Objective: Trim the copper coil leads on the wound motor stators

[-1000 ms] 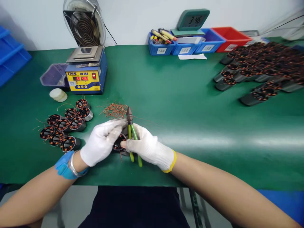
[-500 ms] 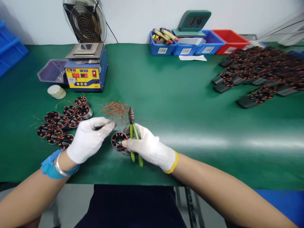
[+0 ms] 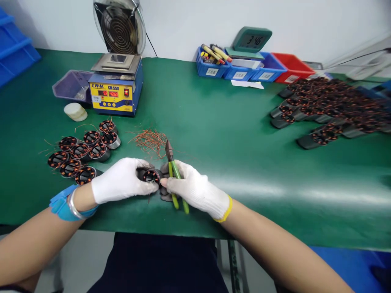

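Note:
My left hand (image 3: pixel 128 181), in a white glove, is closed around a wound motor stator (image 3: pixel 151 176) with a dark ring and copper coils. My right hand (image 3: pixel 186 181), gloved in white with a yellow cuff and a bare thumb tip, grips green-handled diagonal cutters (image 3: pixel 177 175). The cutters point away from me, jaws up. My right thumb is up against the stator's right side; whether those fingers also bear on it I cannot tell. A short copper wire hangs below the stator. Past the cutters' tip lies a heap of copper wire clippings (image 3: pixel 149 140).
Several stators (image 3: pixel 80 151) with loose wires stand at left, near a blue-and-yellow solder pot (image 3: pixel 114 95), a fan (image 3: pixel 119 28) and a round white pad (image 3: pixel 75 112). Blue tool bins (image 3: pixel 212 71), a red bin (image 3: pixel 291 67) and a clock (image 3: pixel 253 39) line the wall. More stators (image 3: pixel 332 101) crowd the right.
My left hand has come down from a pinch above the stator and closed around its left side. The right hand still grips the cutters. The camera view has shifted slightly.

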`<state>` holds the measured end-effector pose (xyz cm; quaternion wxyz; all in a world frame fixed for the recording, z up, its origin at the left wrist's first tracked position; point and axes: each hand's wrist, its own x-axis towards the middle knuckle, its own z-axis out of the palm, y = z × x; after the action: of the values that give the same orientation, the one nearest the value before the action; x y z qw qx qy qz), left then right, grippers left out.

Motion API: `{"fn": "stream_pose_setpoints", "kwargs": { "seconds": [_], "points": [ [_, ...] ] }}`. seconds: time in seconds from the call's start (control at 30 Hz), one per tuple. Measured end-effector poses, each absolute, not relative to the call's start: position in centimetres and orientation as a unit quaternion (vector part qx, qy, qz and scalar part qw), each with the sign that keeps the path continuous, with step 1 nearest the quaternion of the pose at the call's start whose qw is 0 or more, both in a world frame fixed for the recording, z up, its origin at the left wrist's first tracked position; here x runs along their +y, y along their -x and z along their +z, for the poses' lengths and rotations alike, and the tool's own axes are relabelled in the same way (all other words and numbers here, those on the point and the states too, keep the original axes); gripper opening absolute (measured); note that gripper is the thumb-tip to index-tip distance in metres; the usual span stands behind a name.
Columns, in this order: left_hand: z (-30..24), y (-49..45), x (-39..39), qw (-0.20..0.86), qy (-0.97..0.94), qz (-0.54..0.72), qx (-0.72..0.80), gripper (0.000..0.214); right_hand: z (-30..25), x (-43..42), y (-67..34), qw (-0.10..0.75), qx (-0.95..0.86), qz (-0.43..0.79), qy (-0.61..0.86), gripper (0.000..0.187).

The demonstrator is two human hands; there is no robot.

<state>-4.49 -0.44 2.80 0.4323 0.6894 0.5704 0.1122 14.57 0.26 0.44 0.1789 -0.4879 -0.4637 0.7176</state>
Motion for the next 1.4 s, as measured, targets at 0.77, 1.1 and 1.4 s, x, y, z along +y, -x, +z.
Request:
{"fn": "stream_pose_setpoints", "kwargs": {
  "seconds": [0.77, 1.1, 1.4],
  "points": [
    [-0.2, 3.6, 0.3, 0.6, -0.55, 0.318, 0.487, 0.062, 5.0, 0.7, -19.9, -0.131, -0.829, 0.217, 0.498, 0.051],
    [-0.3, 3.5, 0.4, 0.586, -0.564, 0.314, 0.49, 0.061, 5.5, 1.7, -19.6, -0.139, -0.859, 0.179, 0.46, 0.054],
    [-0.2, 3.1, 0.4, 0.552, -0.597, 0.314, 0.49, 0.054, 6.0, 2.7, -19.2, -0.139, -0.883, 0.155, 0.421, 0.053]
  ]
}}
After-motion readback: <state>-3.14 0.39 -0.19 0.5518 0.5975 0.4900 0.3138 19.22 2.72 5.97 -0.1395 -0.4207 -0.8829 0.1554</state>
